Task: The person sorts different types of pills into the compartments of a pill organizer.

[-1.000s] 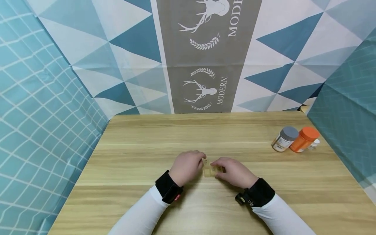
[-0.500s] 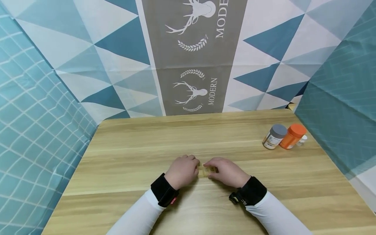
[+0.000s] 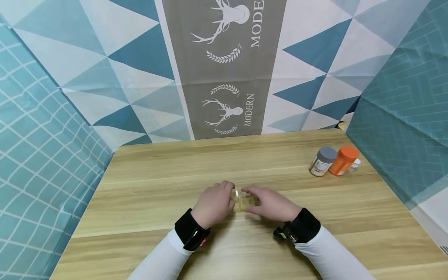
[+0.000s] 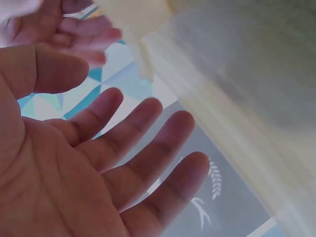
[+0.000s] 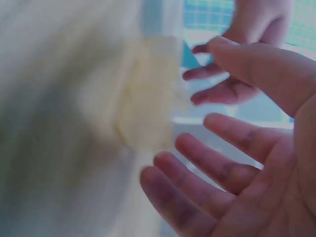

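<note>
We see the left forearm [image 3: 159,254] and right forearm [image 3: 330,254] reach forward and converge, bringing the left hand [image 3: 214,205] and right hand [image 3: 274,204] near each other. In the wrist views, we observe each hand's fingers [image 4: 168,148] extended, slightly bent and separated, the left thumb [image 4: 61,69] standing apart.

- I see the right hand [image 3: 276,204] with its thumb and fingers [image 3: 252,189] spread wider than a second ago.
- More of the yellowish box [image 3: 246,202] shows between them, with a brighter glint.
- My head view has shifted: the grey-lidded bottle [image 3: 322,161] and orange bottle [image 3: 343,160] appear farther left.
</note>
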The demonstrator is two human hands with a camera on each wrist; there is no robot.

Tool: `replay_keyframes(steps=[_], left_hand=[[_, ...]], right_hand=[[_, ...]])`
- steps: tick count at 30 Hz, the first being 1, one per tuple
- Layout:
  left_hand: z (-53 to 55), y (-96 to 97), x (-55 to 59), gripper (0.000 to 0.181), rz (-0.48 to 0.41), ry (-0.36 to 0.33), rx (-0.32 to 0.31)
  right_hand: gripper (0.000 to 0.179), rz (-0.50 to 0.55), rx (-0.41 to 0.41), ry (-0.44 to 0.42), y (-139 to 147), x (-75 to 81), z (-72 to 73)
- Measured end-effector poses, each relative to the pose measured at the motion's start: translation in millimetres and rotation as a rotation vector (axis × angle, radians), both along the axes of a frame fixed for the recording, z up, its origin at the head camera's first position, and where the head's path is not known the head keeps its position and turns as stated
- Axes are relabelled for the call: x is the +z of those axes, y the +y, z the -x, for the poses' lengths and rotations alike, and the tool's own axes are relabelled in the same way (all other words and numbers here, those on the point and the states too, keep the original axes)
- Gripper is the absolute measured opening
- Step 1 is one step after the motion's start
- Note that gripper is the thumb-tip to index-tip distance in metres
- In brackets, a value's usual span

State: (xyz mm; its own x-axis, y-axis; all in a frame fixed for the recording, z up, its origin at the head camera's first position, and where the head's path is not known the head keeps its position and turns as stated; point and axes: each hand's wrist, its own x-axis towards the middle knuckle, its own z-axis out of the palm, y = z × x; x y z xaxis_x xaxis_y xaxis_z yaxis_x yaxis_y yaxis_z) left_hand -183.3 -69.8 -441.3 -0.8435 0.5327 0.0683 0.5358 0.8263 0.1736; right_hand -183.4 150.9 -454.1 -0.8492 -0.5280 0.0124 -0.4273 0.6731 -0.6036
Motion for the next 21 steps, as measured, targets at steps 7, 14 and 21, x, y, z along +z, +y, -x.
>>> replay_keyframes(steps=[7,14,21], left_hand=[[-6.2,-3.3,11.3,0.039,-0.038,0.029,0.004],[-10.6,-5.0,20.5,0.038,-0.052,0.046,0.004],[-13.6,-5.4,24.3,0.04,-0.039,0.071,-0.004]], right_hand=[[0.043,0.172,-0.393,0.252,56,30.5,18.2],[0.045,0.184,-0.844,0.42,121,39.2,25.8],[0.05,0.053,-0.867,0.322,139,23.3,33.1]])
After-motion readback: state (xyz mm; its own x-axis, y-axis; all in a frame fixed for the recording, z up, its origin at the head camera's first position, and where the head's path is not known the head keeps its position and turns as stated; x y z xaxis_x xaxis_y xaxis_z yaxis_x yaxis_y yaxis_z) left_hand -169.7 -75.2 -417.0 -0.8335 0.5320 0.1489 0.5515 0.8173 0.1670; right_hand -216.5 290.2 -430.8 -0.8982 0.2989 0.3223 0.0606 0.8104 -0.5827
